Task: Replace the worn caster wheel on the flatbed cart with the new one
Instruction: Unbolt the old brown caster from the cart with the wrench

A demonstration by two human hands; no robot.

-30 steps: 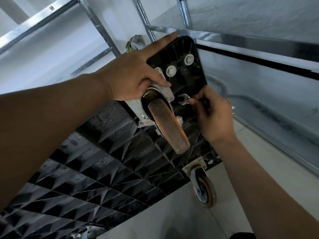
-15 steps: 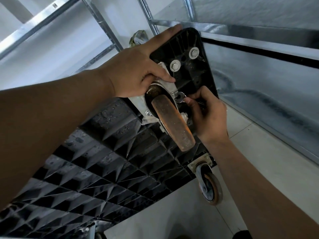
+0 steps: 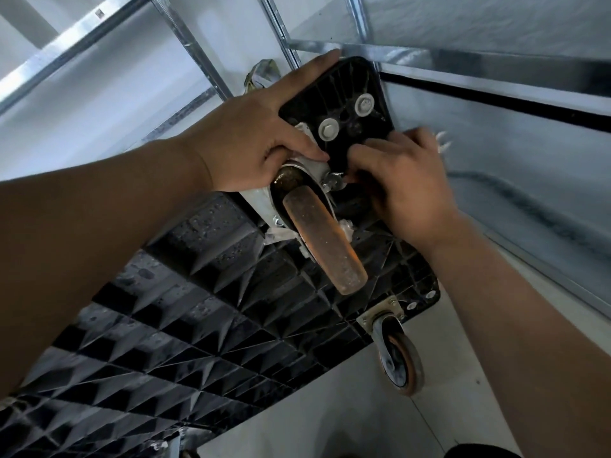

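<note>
Presently on view: one flatbed cart [image 3: 198,325], tipped up so that its black ribbed underside faces the camera, one corner raised toward the top of the frame. Item, worn caster wheel [image 3: 325,246]: orange-brown tread, dirty and scuffed, seated in a pale metal bracket [image 3: 261,198] at that raised corner, wheel pointing down and to the right. Item, left hand [image 3: 251,140]: thumb and lower fingers curled round the top of the bracket, index finger laid straight along the edge of the cart's corner. Item, right hand [image 3: 406,190]: just right of the bracket, fingers curled and closed on a small metal wrench [image 3: 335,183], whose head sits at a fastener on the bracket's right side; the hand is motion-blurred, so the exact seating of the wrench cannot be told. Item, two bolts with broad washers [image 3: 328,129], set in the cart corner above the bracket, between the two hands. Item, second caster [image 3: 400,361]: grey with an orange rim, fixed at the lower corner of the cart, well apart from both hands. Surroundings: galvanised metal racking [image 3: 185,44] behind the cart, pale tiled floor [image 3: 330,408] below.
</note>
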